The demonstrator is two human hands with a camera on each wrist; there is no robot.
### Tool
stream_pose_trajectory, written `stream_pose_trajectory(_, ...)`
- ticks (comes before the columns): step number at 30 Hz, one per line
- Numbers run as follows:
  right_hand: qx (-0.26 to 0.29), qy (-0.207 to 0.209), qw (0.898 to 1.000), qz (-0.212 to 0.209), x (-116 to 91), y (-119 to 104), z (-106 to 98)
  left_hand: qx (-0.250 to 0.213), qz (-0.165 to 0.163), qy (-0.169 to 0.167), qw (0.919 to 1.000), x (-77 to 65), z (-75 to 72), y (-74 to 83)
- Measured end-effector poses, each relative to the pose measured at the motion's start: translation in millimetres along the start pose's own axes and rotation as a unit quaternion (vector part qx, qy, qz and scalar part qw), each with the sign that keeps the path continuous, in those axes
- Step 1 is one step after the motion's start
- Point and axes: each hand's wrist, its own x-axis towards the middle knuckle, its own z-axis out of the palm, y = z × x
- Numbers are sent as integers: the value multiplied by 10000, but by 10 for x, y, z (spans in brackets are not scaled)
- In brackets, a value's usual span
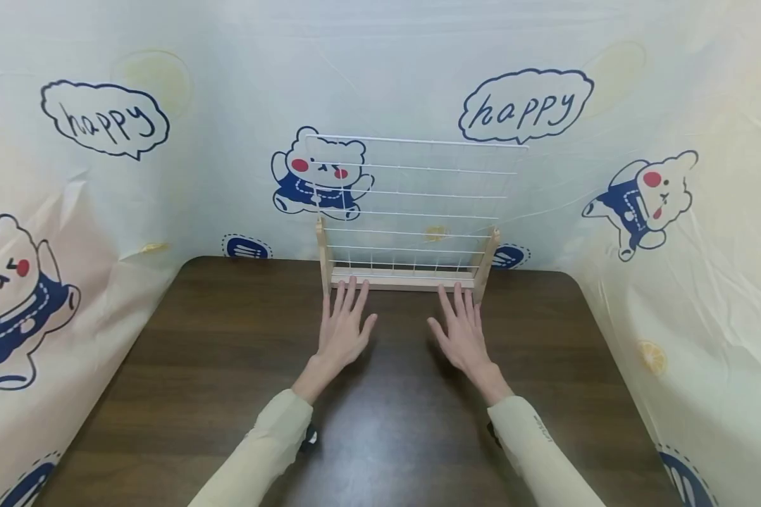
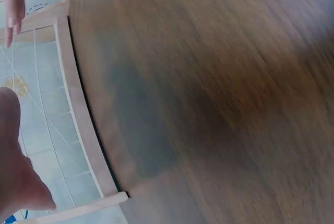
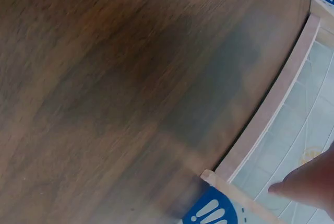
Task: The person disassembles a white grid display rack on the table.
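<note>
While both hands lie flat w/ fingers straight and spread, nothing is gripped: left hand (image 1: pixel 342 329) and right hand (image 1: pixel 461 332) rest palm-down on the table (image 1: pixel 190 366), fingertips pointing at the rack (image 1: pixel 412 211) and ending just short of, or barely at, its wooden base rail (image 1: pixel 401 279); contact can't be confirmed from head view. Sleeves are pale cream, wrists bare.

Progress, judged: rack stands upright at the far edge of the table, centred betw. the hands, white wire grid in a light wood frame w/ two short side posts. Nothing hangs on it and no other item is near the hands, so handling looks not yet begun; a grasp on the rack is what's left.

Wrist views are motion-blurred: base rail (image 2: pixel 78 114) seen along the table edge, same rail (image 3: pixel 271 114) from the right.

Surface: dark brown wood-grain tabletop, rounded far corners, some glare near centre. Room: cloth backdrop (image 1: pixel 165 176) on three sides, pale, printed w/ cartoon bears, "happy" bubbles, lemon slices.
</note>
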Motion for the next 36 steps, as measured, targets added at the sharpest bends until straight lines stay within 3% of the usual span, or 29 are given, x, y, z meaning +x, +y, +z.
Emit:
stream_pose_trajectory(3,523,79,9985,-144,23,34,-25,-271,144,-85,9995,12,-21,-12)
stream_pose_trajectory(7,1364,211,9893,-471,46,109,-61,-756,267,-105,9967,32,-30,-37)
stream_pose_trajectory(12,1928,403,9773,-785,66,212,-131,-1373,282,-42,9901,85,-46,-80)
stream_pose_trajectory(14,2124,493,9725,-814,90,232,-175,-1555,300,56,9874,107,-73,-112)
stream_pose_trajectory(21,2751,675,9571,-606,233,247,-324,-1462,799,762,9831,207,-231,-268)
stream_pose_trajectory(25,2976,746,9509,-400,245,281,-419,-2234,1006,1113,9631,242,-299,-322)
stream_pose_trajectory(30,3190,769,9446,50,243,303,-614,-3237,1110,1566,9265,286,-377,-383)
stream_pose_trajectory(36,3251,969,9405,213,410,127,-937,-3988,328,2344,8860,452,-440,-508)
